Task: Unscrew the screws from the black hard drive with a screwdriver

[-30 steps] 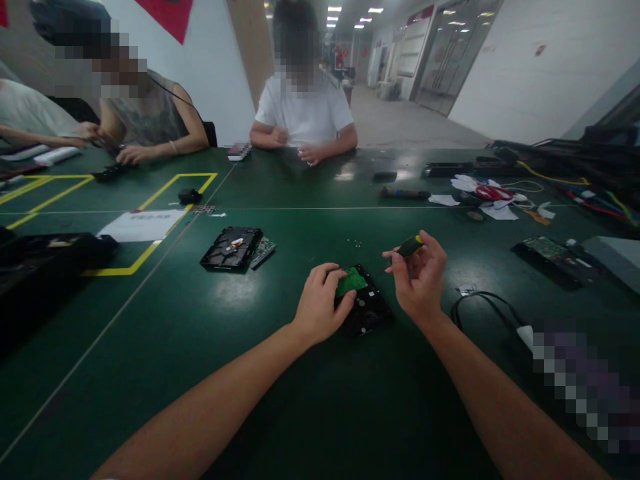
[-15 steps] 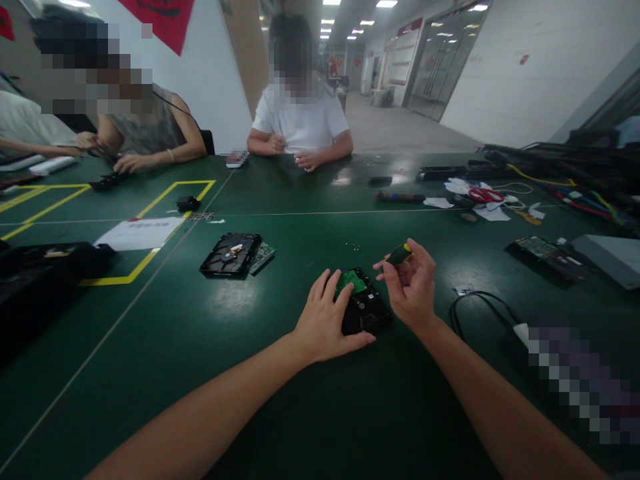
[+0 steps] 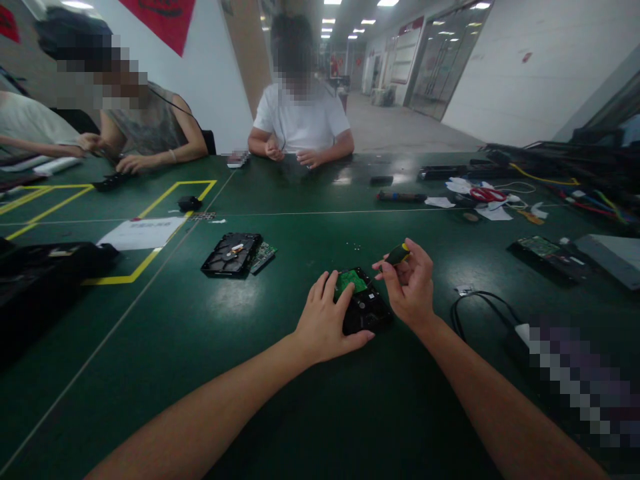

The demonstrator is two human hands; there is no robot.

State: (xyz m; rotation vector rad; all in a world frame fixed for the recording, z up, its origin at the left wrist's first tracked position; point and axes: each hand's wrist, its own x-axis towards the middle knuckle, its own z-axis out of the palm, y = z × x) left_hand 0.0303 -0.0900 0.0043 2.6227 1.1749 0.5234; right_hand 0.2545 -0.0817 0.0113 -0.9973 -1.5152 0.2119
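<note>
A black hard drive (image 3: 369,311) with a green circuit board (image 3: 353,281) lies flat on the table before me. My left hand (image 3: 327,319) rests over its left side, fingers spread across the board and thumb along the near edge, holding it down. Just right of the drive, my right hand (image 3: 410,283) pinches a screwdriver with a black and yellow handle (image 3: 397,255). The screwdriver tilts down to the left, and its tip is too small to make out. Several tiny screws (image 3: 353,246) lie behind the drive.
To the left is another hard drive (image 3: 231,255) with a loose circuit board (image 3: 263,257) beside it. A further drive (image 3: 545,257) and a cable (image 3: 480,293) lie right. Cables and scraps (image 3: 487,195) pile up at the back right. Two people (image 3: 303,123) work across the green table (image 3: 280,413).
My hands, the screwdriver and the drive hold almost the same positions. The view has shifted very slightly. The person opposite has moved their hands a little.
</note>
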